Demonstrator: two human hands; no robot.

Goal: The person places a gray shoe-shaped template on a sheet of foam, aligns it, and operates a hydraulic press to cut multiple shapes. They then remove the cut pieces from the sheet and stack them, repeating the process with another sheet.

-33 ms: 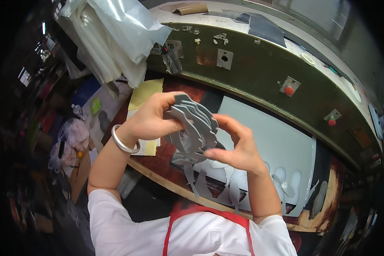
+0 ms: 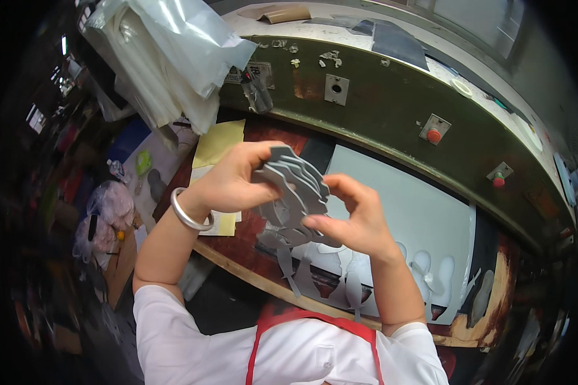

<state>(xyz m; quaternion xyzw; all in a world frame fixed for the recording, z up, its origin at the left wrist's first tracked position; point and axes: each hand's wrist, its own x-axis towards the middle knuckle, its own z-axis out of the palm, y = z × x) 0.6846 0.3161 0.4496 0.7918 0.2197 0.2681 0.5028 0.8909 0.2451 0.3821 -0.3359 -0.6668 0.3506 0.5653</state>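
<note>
Between my hands, above the table, is a stack of thin grey cut sheet pieces (image 2: 290, 192) with curved, wavy edges, fanned slightly apart. My left hand (image 2: 241, 179), below a silver bangle, grips the stack's left side with the thumb on the near face. At the stack's right edge is my right hand (image 2: 353, 215), its thumb and fingers pinching around the pieces. Below them lies a pale grey sheet (image 2: 404, 199) with rounded, sole-like cut-outs along its near side. Loose grey scraps (image 2: 353, 289) hang near the table's front edge.
A dark green machine beam (image 2: 379, 96) with red buttons (image 2: 434, 135) spans behind the table. Clear plastic bags (image 2: 173, 58) hang at upper left. Yellow paper (image 2: 218, 144) lies left on the reddish table (image 2: 237, 247). A grey sole-shaped piece (image 2: 480, 300) rests at right.
The stack has tilted slightly and its pieces lie a little differently. My right thumb has risen slightly along the stack's edge. My left hand has shifted a little to the right.
</note>
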